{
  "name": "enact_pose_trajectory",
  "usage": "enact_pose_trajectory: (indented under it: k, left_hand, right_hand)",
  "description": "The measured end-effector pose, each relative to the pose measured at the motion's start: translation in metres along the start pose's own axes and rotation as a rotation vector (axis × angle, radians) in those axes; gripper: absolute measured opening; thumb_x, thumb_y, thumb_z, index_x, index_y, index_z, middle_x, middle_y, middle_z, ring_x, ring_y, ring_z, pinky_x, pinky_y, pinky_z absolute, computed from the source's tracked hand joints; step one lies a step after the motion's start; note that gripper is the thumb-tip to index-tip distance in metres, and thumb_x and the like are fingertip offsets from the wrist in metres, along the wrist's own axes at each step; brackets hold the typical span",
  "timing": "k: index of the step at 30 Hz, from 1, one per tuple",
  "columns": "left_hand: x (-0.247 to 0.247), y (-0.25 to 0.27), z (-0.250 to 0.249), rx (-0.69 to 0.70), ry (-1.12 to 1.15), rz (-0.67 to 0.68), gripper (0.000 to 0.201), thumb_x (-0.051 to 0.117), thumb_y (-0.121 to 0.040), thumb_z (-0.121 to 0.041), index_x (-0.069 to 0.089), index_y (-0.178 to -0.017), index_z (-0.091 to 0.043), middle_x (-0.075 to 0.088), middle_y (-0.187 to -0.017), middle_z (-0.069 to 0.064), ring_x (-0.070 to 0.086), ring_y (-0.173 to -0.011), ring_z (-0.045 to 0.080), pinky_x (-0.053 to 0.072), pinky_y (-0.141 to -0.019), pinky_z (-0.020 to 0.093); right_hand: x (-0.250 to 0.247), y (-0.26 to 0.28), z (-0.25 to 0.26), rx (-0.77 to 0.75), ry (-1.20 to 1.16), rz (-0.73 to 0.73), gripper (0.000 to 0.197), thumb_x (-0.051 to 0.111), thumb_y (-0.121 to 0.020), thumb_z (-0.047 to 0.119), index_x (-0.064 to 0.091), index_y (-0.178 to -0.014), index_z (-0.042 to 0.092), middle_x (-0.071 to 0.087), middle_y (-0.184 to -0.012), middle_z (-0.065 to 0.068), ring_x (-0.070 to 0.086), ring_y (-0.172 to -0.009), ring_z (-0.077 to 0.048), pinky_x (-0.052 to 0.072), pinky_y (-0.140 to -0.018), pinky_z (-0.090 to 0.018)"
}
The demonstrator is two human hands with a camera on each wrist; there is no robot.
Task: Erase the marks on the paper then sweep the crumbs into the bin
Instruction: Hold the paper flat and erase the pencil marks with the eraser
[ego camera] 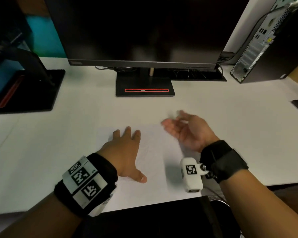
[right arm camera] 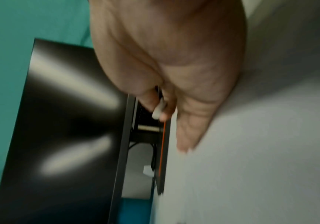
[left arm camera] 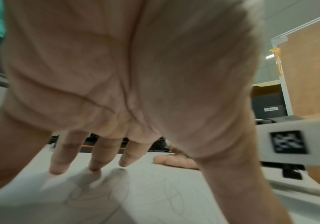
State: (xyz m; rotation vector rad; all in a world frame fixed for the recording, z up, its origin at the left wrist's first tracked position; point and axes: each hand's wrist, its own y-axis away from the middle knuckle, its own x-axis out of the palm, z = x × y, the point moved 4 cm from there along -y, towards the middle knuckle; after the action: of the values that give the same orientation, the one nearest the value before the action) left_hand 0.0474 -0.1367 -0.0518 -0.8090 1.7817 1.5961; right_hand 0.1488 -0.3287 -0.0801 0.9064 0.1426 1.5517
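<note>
A white paper sheet point(ego camera: 153, 152) lies on the white desk point(ego camera: 76, 134), and faint pencil scribbles point(left arm camera: 170, 194) show on it in the left wrist view. My left hand point(ego camera: 127, 145) rests flat on the sheet's left part with its fingers point(left arm camera: 97, 151) spread. My right hand point(ego camera: 181, 127) is blurred at the sheet's far right corner, turned on its little-finger edge. In the right wrist view a small white eraser point(right arm camera: 158, 110) is pinched between its thumb and fingers. Its outstretched fingers point(left arm camera: 174, 162) lie on the paper. I can make out no crumbs.
A black monitor stands behind on its base point(ego camera: 144, 90), and a second stand point(ego camera: 24, 90) is at the left. A computer tower point(ego camera: 268, 48) is at the back right. A dark round bin rim point(ego camera: 218, 202) shows below the desk's front edge.
</note>
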Motion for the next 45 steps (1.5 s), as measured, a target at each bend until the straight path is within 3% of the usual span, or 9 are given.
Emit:
enact_pose_trajectory:
  k: [2, 4, 6, 9, 24, 38, 40, 43, 45]
  left_hand:
    - [0.001, 0.000, 0.001, 0.002, -0.005, 0.003, 0.144, 0.080, -0.064, -0.071, -0.017, -0.159, -0.022, -0.022, -0.166, 0.005, -0.012, -0.153, 0.037, 0.028, -0.120, 0.052]
    - [0.002, -0.001, 0.000, 0.000, -0.014, 0.018, 0.146, 0.081, -0.062, -0.073, -0.017, -0.159, -0.025, -0.024, -0.166, 0.005, -0.015, -0.152, 0.037, 0.029, -0.119, 0.054]
    - [0.003, -0.002, 0.000, -0.005, -0.021, 0.031, 0.148, 0.081, -0.060, -0.074, -0.018, -0.158, -0.026, -0.026, -0.165, 0.005, -0.017, -0.152, 0.037, 0.028, -0.119, 0.055]
    - [0.003, -0.001, -0.001, -0.012, -0.020, 0.040, 0.148, 0.081, -0.060, -0.074, -0.019, -0.158, -0.026, -0.028, -0.165, 0.005, -0.018, -0.152, 0.037, 0.028, -0.119, 0.055]
    - [0.004, -0.002, 0.001, -0.004, -0.031, 0.023, 0.148, 0.081, -0.060, -0.075, -0.017, -0.159, -0.025, -0.025, -0.165, 0.007, -0.015, -0.152, 0.040, 0.025, -0.120, 0.057]
    - [0.002, 0.000, -0.001, -0.007, -0.042, 0.033, 0.147, 0.080, -0.061, -0.075, -0.017, -0.159, -0.025, -0.024, -0.166, 0.007, -0.015, -0.152, 0.039, 0.027, -0.119, 0.057]
    - [0.002, 0.000, -0.001, -0.007, -0.044, 0.031, 0.146, 0.080, -0.061, -0.074, -0.017, -0.159, -0.025, -0.025, -0.165, 0.007, -0.015, -0.152, 0.039, 0.027, -0.120, 0.056]
    - [0.002, 0.001, -0.001, -0.007, -0.041, 0.036, 0.146, 0.080, -0.062, -0.074, -0.018, -0.159, -0.025, -0.025, -0.165, 0.007, -0.015, -0.152, 0.038, 0.026, -0.120, 0.055]
    - [0.002, 0.002, 0.000, -0.004, -0.039, 0.030, 0.146, 0.080, -0.062, -0.074, -0.017, -0.159, -0.025, -0.025, -0.166, 0.006, -0.015, -0.152, 0.038, 0.026, -0.120, 0.055]
  right_hand:
    - [-0.008, -0.003, 0.023, -0.210, -0.005, -0.153, 0.025, 0.049, -0.108, 0.024, 0.054, -0.089, 0.009, 0.069, -0.089, -0.015, 0.071, -0.082, -0.028, 0.061, -0.081, -0.037]
    - [-0.002, 0.005, 0.022, -0.183, 0.167, -0.072, 0.024, 0.051, -0.107, 0.024, 0.054, -0.087, 0.011, 0.068, -0.077, -0.012, 0.067, -0.067, -0.024, 0.061, -0.066, -0.034]
    - [0.011, 0.018, 0.005, -0.044, 0.647, 0.082, 0.028, 0.053, -0.106, 0.026, 0.056, -0.083, 0.012, 0.067, -0.070, -0.010, 0.061, -0.053, -0.020, 0.054, -0.051, -0.028]
    - [0.025, 0.022, -0.008, -0.067, 1.220, 0.175, 0.033, 0.055, -0.105, 0.030, 0.060, -0.079, 0.010, 0.068, -0.070, -0.010, 0.057, -0.045, -0.017, 0.046, -0.045, -0.024]
    - [0.035, -0.004, 0.004, -0.002, 1.457, 0.077, 0.035, 0.055, -0.099, 0.030, 0.062, -0.071, 0.010, 0.059, -0.065, -0.011, 0.041, -0.052, -0.022, 0.028, -0.043, -0.021]
    - [0.031, 0.002, 0.007, -0.122, 1.345, 0.015, 0.035, 0.055, -0.103, 0.026, 0.062, -0.074, 0.008, 0.064, -0.067, -0.012, 0.049, -0.050, -0.022, 0.038, -0.041, -0.021]
    - [0.036, 0.011, 0.001, -0.038, 1.144, 0.097, 0.031, 0.054, -0.105, 0.027, 0.060, -0.082, 0.007, 0.069, -0.070, -0.012, 0.060, -0.050, -0.018, 0.047, -0.046, -0.024]
    - [0.034, 0.013, -0.008, 0.183, 0.647, 0.194, 0.028, 0.054, -0.106, 0.028, 0.057, -0.094, 0.003, 0.075, -0.096, -0.024, 0.077, -0.086, -0.032, 0.064, -0.071, -0.037]
    - [0.023, -0.002, 0.003, 0.092, 0.290, 0.080, 0.025, 0.052, -0.108, 0.024, 0.055, -0.096, 0.003, 0.073, -0.098, -0.026, 0.074, -0.090, -0.035, 0.062, -0.084, -0.041]
